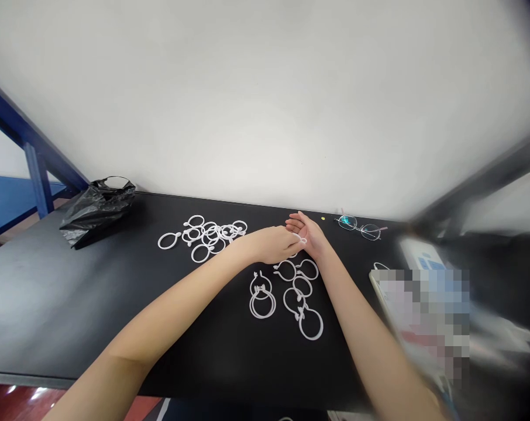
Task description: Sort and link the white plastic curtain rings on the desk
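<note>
My left hand [279, 244] is closed on a thin white plastic ring [300, 239], most of which its fingers hide. My right hand [311, 235] is turned palm inward against it, its fingers loosely bent and apart; the ring's small end lies in front of that palm. Its thumb is hard to make out. Just below both hands lie several white open rings [302, 286] with small clip ends, some overlapping. A small stack of similar rings [262, 304] sits to their left. Beyond my left forearm is a larger loose pile of white rings [210, 235].
A black plastic bag [100, 207] stands at the table's far left. Eyeglasses [359, 228] lie near the wall on the right. A pale, partly pixelated object [390, 298] and a white box [420, 254] occupy the right side. Blue metal framing [37, 169] rises at left.
</note>
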Available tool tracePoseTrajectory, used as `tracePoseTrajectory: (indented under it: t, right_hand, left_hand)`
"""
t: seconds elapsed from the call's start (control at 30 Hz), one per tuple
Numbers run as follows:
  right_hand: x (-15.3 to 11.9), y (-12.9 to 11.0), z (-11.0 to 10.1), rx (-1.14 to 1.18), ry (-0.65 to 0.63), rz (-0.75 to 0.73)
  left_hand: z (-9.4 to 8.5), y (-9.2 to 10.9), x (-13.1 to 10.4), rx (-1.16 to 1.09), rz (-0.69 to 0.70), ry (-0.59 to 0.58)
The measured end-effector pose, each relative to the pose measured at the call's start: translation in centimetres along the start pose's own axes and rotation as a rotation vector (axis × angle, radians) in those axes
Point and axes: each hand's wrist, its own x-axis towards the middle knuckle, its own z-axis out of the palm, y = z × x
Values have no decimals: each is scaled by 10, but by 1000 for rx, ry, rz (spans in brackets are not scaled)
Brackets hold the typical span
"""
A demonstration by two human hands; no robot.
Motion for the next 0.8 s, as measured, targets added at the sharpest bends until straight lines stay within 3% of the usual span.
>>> tracePoseTrajectory:
  t: [0.17, 0.57, 0.8]
  right_hand:
    - [0, 0, -1, -11, -12, -16]
    - [1, 1, 0, -7, 14, -7]
    - [2, 1, 0, -10, 3, -14]
  left_hand:
    - [-1, 2, 0, 69, -8, 17]
    - [-5, 7, -2, 66, -91, -86]
    - [-1, 3, -1, 22, -55, -34]
